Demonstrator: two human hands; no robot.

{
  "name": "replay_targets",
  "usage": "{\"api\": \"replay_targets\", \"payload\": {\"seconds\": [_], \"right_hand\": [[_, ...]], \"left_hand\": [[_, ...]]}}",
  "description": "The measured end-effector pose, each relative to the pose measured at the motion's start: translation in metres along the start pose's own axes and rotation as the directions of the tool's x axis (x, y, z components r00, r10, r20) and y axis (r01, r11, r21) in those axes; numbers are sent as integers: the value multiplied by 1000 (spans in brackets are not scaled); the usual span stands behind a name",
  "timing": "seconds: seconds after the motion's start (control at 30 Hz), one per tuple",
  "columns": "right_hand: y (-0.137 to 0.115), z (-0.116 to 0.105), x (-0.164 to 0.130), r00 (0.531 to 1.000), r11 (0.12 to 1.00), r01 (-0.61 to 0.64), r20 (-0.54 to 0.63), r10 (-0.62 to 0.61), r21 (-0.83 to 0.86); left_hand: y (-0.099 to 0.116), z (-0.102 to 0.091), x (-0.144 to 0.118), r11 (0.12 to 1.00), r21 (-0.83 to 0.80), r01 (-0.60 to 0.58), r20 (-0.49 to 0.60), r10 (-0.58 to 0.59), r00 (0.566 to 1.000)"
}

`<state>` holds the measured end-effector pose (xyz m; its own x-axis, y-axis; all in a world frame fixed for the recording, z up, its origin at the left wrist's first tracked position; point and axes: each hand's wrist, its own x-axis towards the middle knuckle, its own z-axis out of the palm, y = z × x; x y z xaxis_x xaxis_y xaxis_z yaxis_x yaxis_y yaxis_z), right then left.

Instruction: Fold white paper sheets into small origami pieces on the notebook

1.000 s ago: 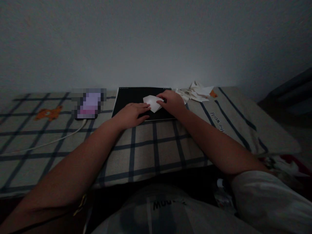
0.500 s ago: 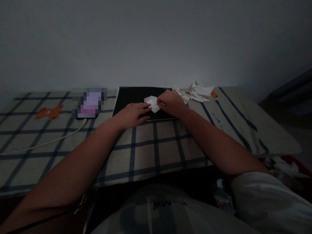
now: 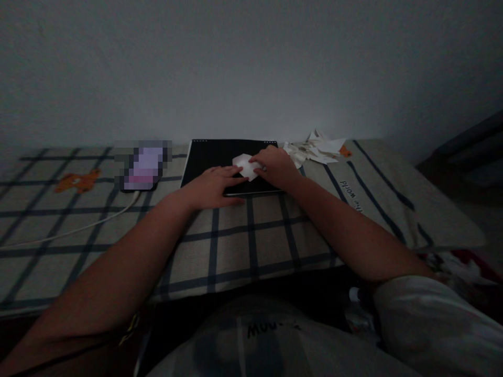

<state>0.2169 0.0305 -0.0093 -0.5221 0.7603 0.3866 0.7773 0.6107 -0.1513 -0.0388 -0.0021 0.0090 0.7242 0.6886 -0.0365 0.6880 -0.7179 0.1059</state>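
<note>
A small folded piece of white paper, roughly six-sided, lies on a black pad with punched holes along its far edge. My left hand rests palm down at the pad's near left, fingers stretched and apart, the fingertips touching the paper's left side. From the other side my right hand reaches over the paper, its thumb and forefinger spread on the paper's right part. Its other fingers are curled and partly hidden. Neither hand lifts the paper.
Crumpled and torn white paper scraps lie right of the pad, by the wall. On the left are a phone with a white cable and an orange bear-shaped print. A checked cloth covers the table.
My right hand has opened from a pinch at the paper's right edge, and its thumb and forefinger are now apart. My left thumb has spread further from its fingers.
</note>
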Motion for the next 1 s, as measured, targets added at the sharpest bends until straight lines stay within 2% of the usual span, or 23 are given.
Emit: {"api": "replay_targets", "payload": {"seconds": [0.27, 0.5, 0.8, 1.0], "right_hand": [[-12, -8, 2, 999, 997, 11, 37, -8, -81], [-8, -6, 2, 997, 987, 75, 42, -69, -141], [-1, -10, 0, 984, 987, 157, 83, -155, -22], [-1, -14, 1, 973, 983, 185, 147, -180, -19]], "left_hand": [[2, 0, 0, 1000, -9, 13, 21, -13, 1000], [6, -1, 0, 999, 0, 45, 48, -45, 998], [7, -2, 1, 999, 3, 52, 33, -52, 998], [9, -5, 2, 997, 30, 69, 93, -72, 993]]}}
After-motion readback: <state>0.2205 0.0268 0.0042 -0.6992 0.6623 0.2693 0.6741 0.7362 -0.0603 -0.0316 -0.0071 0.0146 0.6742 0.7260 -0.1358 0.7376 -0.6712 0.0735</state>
